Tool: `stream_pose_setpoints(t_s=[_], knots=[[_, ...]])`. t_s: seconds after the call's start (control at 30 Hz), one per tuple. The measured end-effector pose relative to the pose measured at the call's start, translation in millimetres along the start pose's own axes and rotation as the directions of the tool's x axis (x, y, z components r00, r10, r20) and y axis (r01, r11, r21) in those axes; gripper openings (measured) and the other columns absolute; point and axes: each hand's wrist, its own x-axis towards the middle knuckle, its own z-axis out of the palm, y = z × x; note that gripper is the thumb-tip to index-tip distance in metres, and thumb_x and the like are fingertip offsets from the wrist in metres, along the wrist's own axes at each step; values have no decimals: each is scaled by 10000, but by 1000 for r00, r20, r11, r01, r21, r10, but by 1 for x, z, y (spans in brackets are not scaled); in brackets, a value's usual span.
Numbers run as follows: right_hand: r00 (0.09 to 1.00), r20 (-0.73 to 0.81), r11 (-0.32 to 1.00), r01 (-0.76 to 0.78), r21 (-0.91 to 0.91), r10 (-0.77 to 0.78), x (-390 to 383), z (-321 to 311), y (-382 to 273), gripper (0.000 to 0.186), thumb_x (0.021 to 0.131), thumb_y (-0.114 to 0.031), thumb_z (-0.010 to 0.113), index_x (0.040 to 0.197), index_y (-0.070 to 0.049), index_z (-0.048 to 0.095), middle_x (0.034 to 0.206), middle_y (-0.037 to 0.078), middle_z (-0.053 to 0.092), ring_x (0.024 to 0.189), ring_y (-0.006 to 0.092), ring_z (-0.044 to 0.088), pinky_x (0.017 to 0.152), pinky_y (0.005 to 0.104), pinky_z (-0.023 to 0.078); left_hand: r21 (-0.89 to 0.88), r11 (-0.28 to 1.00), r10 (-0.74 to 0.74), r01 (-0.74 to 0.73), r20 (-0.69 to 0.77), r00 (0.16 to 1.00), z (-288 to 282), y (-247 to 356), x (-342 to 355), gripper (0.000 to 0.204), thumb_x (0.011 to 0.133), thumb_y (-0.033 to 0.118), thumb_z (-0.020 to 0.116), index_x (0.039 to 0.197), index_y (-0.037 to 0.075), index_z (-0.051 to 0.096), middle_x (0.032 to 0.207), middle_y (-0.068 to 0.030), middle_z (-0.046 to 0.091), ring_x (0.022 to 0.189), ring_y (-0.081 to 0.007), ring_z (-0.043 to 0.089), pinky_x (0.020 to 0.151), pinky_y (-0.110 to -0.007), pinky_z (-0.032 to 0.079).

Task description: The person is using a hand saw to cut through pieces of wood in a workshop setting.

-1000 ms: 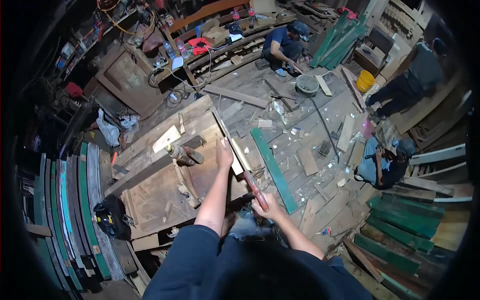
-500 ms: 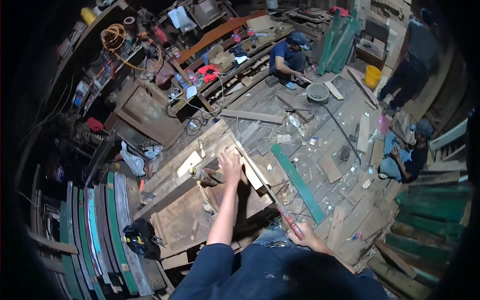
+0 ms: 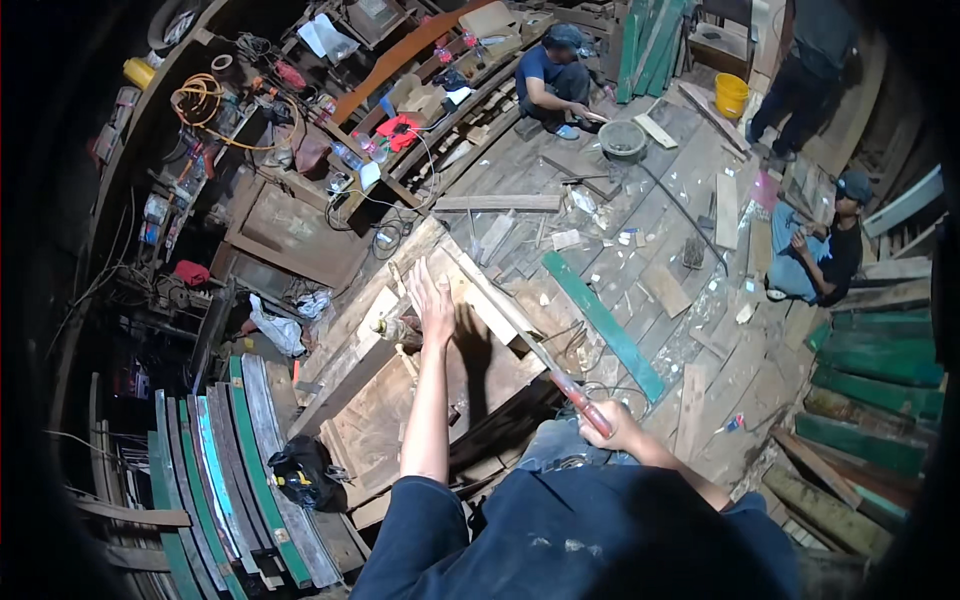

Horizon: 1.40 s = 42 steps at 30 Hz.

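My left hand (image 3: 432, 305) is open, its fingers stretched out above the wooden workbench (image 3: 375, 400). Beside it, a pale wood piece (image 3: 490, 312) lies along the bench's right edge. I cannot tell whether the palm touches the wood. My right hand (image 3: 612, 428) is closed around the reddish handle of what looks like a chisel (image 3: 572, 392). Its narrow metal end points up and left to the near end of the pale piece. A bottle-like object (image 3: 385, 327) rests left of my left wrist, partly hidden by the forearm.
A green board (image 3: 605, 325) and wood scraps lie on the plank floor right of the bench. Long boards (image 3: 215, 470) and a black bag (image 3: 305, 472) are at left. One person (image 3: 552, 85) squats far off near a round basin (image 3: 622, 140); another person (image 3: 815, 245) sits at right.
My left hand has moved left and away from the pale wood piece, its fingers straightening. My right hand still grips the tool, slightly farther right and higher. The view has shifted a little.
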Motion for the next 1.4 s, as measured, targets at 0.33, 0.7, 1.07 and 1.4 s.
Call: stream_pose_setpoints(t_s=[0.33, 0.7, 1.07, 1.4], knots=[[1000, 6, 999, 28, -44, -28, 0, -2, 8, 168, 708, -153, 661, 715, -30, 546, 633, 157, 560, 590, 354, 594, 550, 397, 467, -28, 999, -23, 31, 245, 969, -2, 21, -5, 617, 1007, 458, 252, 1463, 44, 212, 1522, -179, 204, 1422, -333, 145, 1153, -418, 93], [1000, -20, 999, -1, 35, 1, -2, -1, 17, 213, 724, -204, 665, 728, -32, 539, 642, 163, 574, 607, 371, 591, 556, 421, 464, -57, 975, 202, -217, 643, 739, 19, 82, 55, 584, 1005, 447, 274, 1006, 69, 720, 1435, -86, 384, 1367, -332, 248, 1134, -396, 184], [999, -40, 993, -24, 118, 29, -3, -3, 24, 195, 735, -209, 653, 790, -43, 566, 668, 174, 603, 644, 373, 619, 581, 441, 489, 350, 662, -440, -663, 897, 34, 183, 102, 42, 538, 974, 521, 228, 1483, 352, 191, 1515, -120, 278, 1417, -325, 186, 1160, -493, 66], [1000, 0, 995, 22, 95, -22, -3, -5, 18, 178, 730, -182, 655, 756, -36, 556, 653, 166, 590, 624, 362, 608, 571, 425, 479, -322, 917, 213, -235, -101, 972, 39, 87, 11, 286, 966, 170, 449, 1203, 53, 562, 1274, -126, 516, 1194, -278, 473, 1044, -393, 316]])
